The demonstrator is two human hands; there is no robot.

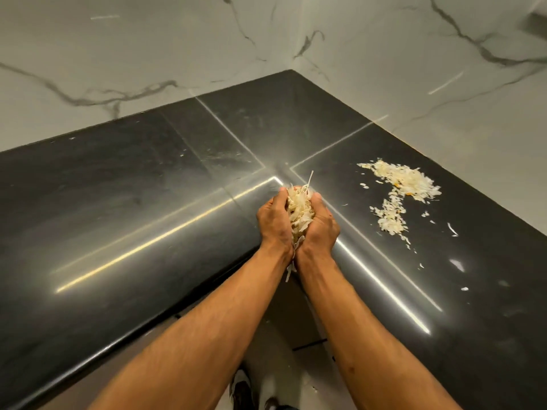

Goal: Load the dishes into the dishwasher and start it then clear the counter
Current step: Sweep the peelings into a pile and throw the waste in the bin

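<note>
Across the left of the frame runs the dark polished worktop (124, 202), its rounded front edge catching a long streak of light, with veined marble wall (118, 54) behind it in the upper left. Near the centre, over the inner corner of the L-shaped worktop, the left hand (273, 221) and the right hand (319, 224) are pressed together as a cup, fingers curled inward and clamped on a heap of pale vegetable scraps (297, 213). A few shreds poke up past the fingertips and a few hang down between the wrists. The held wad stands roughly upright in the picture, its long axis running from the wrists up toward the corner of the walls.

To the right lies the rest: a scattered pile of the same scraps (405, 180) on the worktop, its trail stretching down and leftward, with stray flakes further down the right side.

This looks like the counter-clearing step, one load gathered. The next move, I'd judge, calls for carrying the handful to a bin without loosening the cup, since loose shreds at the wrists could drop to the floor (296, 327).
</note>
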